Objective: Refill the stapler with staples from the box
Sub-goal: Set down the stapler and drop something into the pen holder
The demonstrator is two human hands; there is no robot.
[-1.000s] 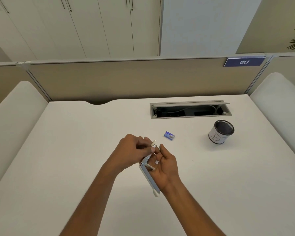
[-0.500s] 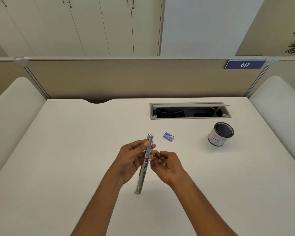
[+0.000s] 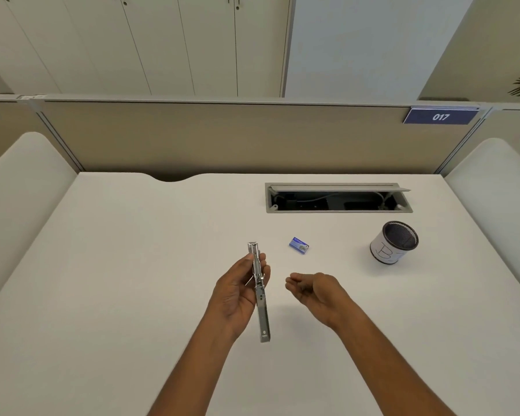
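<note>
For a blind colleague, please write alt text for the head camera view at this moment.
A person's left hand holds a stapler unfolded straight above a white desk, while the right hand, fingers loosely curled and seemingly empty, hovers beside it. A small blue staple box lies just beyond the hands, a mesh pen cup farther right.

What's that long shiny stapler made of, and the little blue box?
The long silver stapler looks like bare metal: grey with a dull shine. The small blue box is probably printed cardboard: flat matte faces, crisp edges.
</note>
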